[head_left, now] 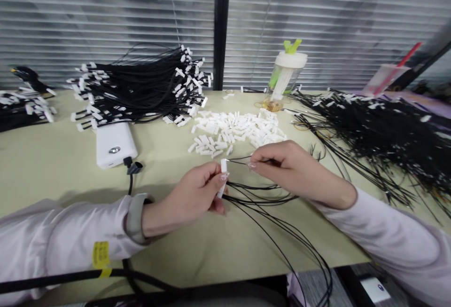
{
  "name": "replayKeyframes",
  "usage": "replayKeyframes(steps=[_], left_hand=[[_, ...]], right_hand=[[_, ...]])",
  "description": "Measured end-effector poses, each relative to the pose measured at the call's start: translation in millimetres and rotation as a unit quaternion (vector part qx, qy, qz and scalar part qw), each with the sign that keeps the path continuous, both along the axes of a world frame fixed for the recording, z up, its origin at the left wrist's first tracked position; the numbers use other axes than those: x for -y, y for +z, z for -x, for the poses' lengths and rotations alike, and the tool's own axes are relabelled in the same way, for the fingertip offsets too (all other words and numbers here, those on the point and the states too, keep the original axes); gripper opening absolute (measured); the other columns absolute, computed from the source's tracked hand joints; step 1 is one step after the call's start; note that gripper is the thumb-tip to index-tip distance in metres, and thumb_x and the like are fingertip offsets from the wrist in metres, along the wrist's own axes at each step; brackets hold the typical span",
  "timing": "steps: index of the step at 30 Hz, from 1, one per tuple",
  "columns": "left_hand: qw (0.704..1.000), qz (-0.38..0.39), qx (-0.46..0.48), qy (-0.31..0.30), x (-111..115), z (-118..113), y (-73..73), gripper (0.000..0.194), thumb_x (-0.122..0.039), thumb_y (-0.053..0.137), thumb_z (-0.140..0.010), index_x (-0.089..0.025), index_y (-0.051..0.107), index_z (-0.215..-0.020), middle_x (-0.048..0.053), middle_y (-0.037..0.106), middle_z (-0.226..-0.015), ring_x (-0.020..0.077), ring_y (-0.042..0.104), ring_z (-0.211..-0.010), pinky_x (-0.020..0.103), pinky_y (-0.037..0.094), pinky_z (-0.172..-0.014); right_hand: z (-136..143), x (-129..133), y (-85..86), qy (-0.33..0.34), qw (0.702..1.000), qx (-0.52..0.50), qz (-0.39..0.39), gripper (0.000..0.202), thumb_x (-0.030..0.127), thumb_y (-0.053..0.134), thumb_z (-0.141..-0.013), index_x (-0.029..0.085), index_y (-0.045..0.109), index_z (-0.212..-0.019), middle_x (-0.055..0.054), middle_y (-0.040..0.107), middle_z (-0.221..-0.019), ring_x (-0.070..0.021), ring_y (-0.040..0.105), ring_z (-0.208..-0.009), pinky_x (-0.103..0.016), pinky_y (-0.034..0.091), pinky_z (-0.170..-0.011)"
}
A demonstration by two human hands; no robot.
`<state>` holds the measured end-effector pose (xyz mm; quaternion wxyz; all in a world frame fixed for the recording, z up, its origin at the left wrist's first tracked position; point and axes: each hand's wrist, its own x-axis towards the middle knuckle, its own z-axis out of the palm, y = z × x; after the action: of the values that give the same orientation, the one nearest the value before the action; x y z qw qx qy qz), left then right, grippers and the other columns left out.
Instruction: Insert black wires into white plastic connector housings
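Note:
Between the thumb and fingers of my left hand is a white plastic connector housing, held upright near the middle of the table. Several thin black wires run out of its right side and curve down past the table's front edge. My right hand pinches a thin black wire just right of the housing. This wire's tip reaches the top end of the housing; whether it sits inside I cannot tell. Behind my hands lies a pile of loose white connector housings.
A bundle of black cables with white connectors lies at the back left, by a white power bank. Loose black wires spread over the right side. A lidded bottle and a cup with a red straw stand at the back.

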<state>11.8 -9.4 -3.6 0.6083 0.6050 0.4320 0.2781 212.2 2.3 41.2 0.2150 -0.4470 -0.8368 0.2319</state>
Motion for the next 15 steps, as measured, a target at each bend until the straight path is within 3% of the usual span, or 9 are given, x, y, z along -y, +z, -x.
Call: replayKeyframes(steps=[15], left_hand=[[1.0, -0.002, 0.0, -0.006, 0.1, 0.5, -2.2, 0.022, -0.037, 0.041, -0.083, -0.018, 0.041, -0.072, -0.007, 0.046, -0.063, 0.0041, 0.056, -0.045, 0.015, 0.047, -0.045]], right_hand=[[-0.6, 0.2, 3.1, 0.002, 1.0, -0.008, 0.025, 0.018, 0.026, 0.047, -0.079, 0.016, 0.059, -0.07, 0.005, 0.045, -0.052, -0.005, 0.035, -0.049, -0.018, 0.028, -0.047]])
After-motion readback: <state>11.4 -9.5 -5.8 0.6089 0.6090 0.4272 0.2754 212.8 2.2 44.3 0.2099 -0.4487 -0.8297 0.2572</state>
